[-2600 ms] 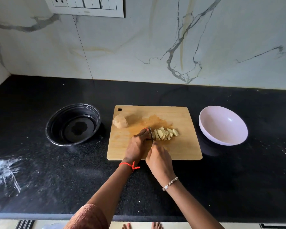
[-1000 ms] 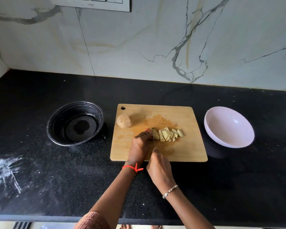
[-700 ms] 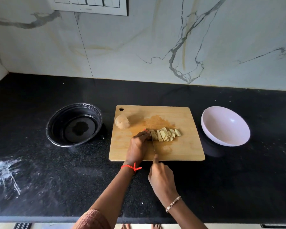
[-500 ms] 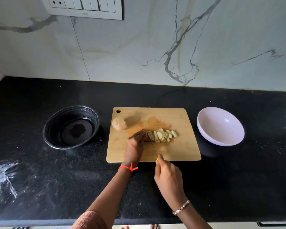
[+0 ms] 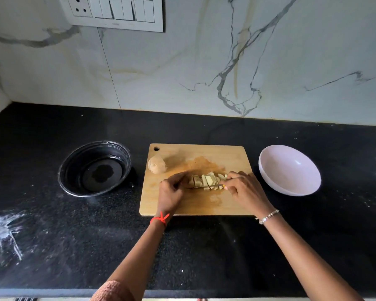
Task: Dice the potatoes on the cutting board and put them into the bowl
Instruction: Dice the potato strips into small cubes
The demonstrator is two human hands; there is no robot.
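On the wooden cutting board lies a row of pale potato sticks. A knife lies crosswise along their near side, blade pointing left. My right hand grips its handle at the right end of the row. My left hand rests at the left end of the sticks, fingers curled against them and the blade tip. An unpeeled potato half sits at the board's far left corner. The empty white bowl stands right of the board.
A black round bowl with a little water sits on the black counter left of the board. White powder smears mark the counter's near left. A marble wall with a switch panel rises behind.
My right hand has swung from the near side of the board to its right, turning the knife from lengthwise to crosswise over the sticks. My left hand stayed at the sticks' left end.
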